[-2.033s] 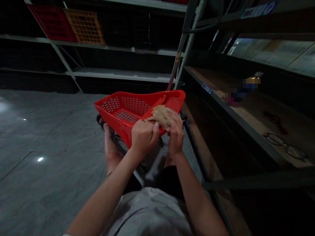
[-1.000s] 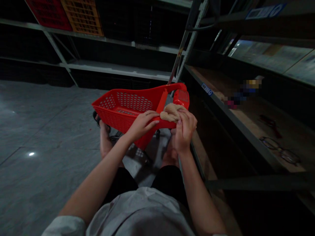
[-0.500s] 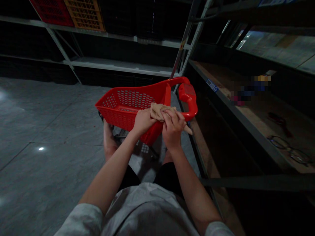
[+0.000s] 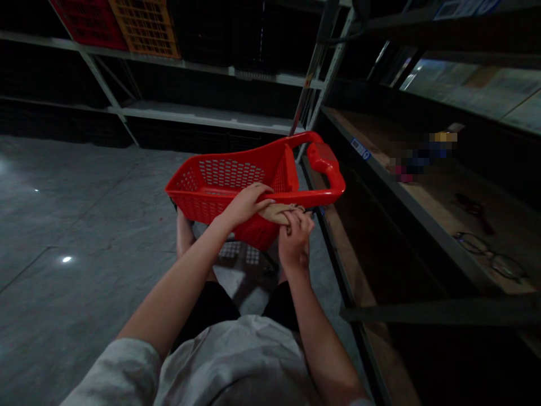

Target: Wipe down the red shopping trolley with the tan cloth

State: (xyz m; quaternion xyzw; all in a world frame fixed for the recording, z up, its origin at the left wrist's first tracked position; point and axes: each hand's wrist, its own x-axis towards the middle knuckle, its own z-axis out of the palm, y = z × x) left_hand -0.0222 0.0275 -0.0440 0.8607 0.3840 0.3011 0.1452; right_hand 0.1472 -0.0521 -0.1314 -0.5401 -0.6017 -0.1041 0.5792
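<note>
A red plastic shopping cart [image 4: 198,198] with a perforated basket stands right in front of me. My left hand [image 4: 250,204] lies over the near rim of the basket, fingers hooked over the edge and thumb beside the cloth. In my right hand [image 4: 296,234] is a folded beige cloth [image 4: 274,213], held in bent fingers against the outside of the cart, just below the near side of its handle frame [image 4: 321,196]. Part of the cloth is hidden behind the fingers.
To the right runs a shelf [image 4: 359,127] with glasses [image 4: 490,254], a dark red item [image 4: 475,213] and a blurred-out object. Behind the cart is a metal rack [image 4: 203,117] with a red crate [image 4: 91,22] and a yellow crate [image 4: 146,25]. Grey floor [image 4: 84,214] spreads left.
The cloth has gone from the top of the near rim down to its outer side, along with my right hand. My left hand has shifted slightly and now spreads over the rim.
</note>
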